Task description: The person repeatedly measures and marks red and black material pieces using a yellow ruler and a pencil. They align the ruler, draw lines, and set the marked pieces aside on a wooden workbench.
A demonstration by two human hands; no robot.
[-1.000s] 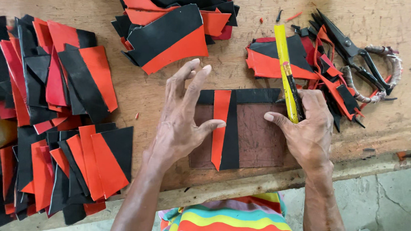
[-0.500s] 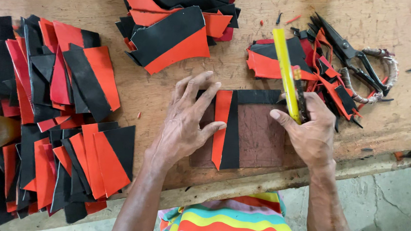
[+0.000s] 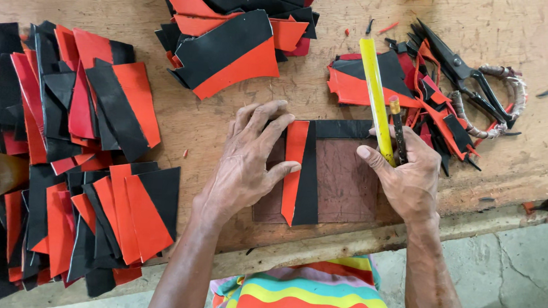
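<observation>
Red-and-black leather piece (image 3: 298, 171) lies on a brown cutting pad (image 3: 347, 183) at the near table (image 3: 94, 1) edge. Left hand (image 3: 248, 162) presses it with fingers spread wide; right hand (image 3: 407, 176) grips a yellow ruler (image 3: 377, 100) and a pen-like tool (image 3: 397, 126).

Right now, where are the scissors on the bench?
In the head view the black scissors lie at the upper right of the wooden workbench, on the right edge of a pile of red and black scraps, beyond the right hand.
</observation>
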